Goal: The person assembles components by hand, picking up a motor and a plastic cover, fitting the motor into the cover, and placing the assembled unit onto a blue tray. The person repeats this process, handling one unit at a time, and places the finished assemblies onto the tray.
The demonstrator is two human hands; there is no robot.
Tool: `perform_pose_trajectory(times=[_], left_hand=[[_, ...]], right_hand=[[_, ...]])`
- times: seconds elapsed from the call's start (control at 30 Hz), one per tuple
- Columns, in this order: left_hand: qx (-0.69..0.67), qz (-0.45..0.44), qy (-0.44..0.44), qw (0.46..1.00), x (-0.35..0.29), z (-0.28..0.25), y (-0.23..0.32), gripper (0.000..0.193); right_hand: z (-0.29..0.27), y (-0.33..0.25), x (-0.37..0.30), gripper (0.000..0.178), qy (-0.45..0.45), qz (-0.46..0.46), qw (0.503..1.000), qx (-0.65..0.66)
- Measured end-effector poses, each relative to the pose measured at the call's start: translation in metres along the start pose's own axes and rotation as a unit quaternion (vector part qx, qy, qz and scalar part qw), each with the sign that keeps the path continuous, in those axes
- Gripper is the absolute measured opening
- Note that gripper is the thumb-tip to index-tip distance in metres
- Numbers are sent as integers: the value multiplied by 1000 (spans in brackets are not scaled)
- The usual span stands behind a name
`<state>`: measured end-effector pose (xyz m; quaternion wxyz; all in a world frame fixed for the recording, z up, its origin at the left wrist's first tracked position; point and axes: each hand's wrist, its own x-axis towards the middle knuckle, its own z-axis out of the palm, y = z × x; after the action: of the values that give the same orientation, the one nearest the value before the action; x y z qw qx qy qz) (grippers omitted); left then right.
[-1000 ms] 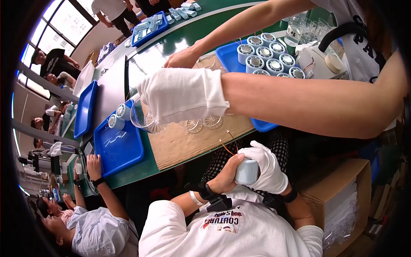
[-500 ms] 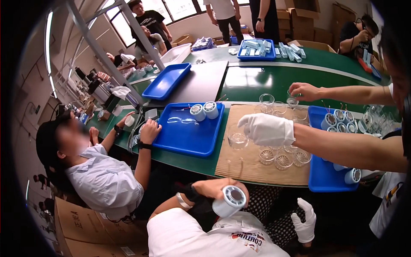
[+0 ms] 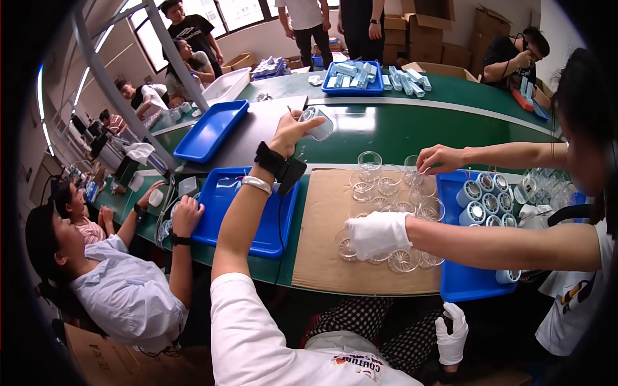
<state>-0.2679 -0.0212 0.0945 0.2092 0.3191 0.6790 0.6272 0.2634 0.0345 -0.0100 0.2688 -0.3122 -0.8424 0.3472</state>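
My left hand (image 3: 291, 132) is closed round a light-blue cylindrical housing (image 3: 318, 123), raised over the far part of the green worktable. A black wristband with a dark box and a silver bracelet sit on that arm. Beneath the forearm is a blue tray (image 3: 267, 243), partly hidden by it. My right hand (image 3: 452, 334), in a white glove, hangs at the lower right beside my patterned trousers. Its fingers are apart and nothing is in them.
Clear plastic cups (image 3: 389, 186) stand on a cardboard sheet (image 3: 322, 257); a co-worker's bare hand (image 3: 441, 159) and gloved hand (image 3: 380, 235) are over them. At right, a blue tray (image 3: 470, 283) bears several similar housings. At left, another person's hand (image 3: 187, 217) touches my nearer tray.
My left hand has swung from near my chest up and away over the table, still holding the housing. The view has shifted right. The co-worker's gloved hand is lower, over the cups.
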Motion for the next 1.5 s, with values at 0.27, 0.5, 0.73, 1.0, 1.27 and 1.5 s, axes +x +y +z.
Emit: perform_pose_trajectory(times=[0.27, 0.5, 0.73, 1.0, 1.27, 1.5], left_hand=[[310, -11, 136, 941, 145, 34, -97, 66], [346, -44, 53, 936, 168, 37, -114, 77], [463, 250, 21, 850, 119, 67, -69, 73], [378, 83, -388, 837, 81, 108, -32, 77], [397, 85, -330, 852, 74, 121, -38, 73], [323, 83, -225, 916, 53, 77, -30, 66]], right_hand=[[9, 13, 25, 31, 34, 73, 994, -68], [11, 13, 53, 29, 60, 77, 991, -89], [0, 13, 52, 20, 104, 36, 986, -125], [-66, 29, 109, 18, 188, 44, 963, -189], [-129, 42, 150, 35, 140, 197, 863, -443], [-133, 64, 151, 37, 89, 239, 876, -410]])
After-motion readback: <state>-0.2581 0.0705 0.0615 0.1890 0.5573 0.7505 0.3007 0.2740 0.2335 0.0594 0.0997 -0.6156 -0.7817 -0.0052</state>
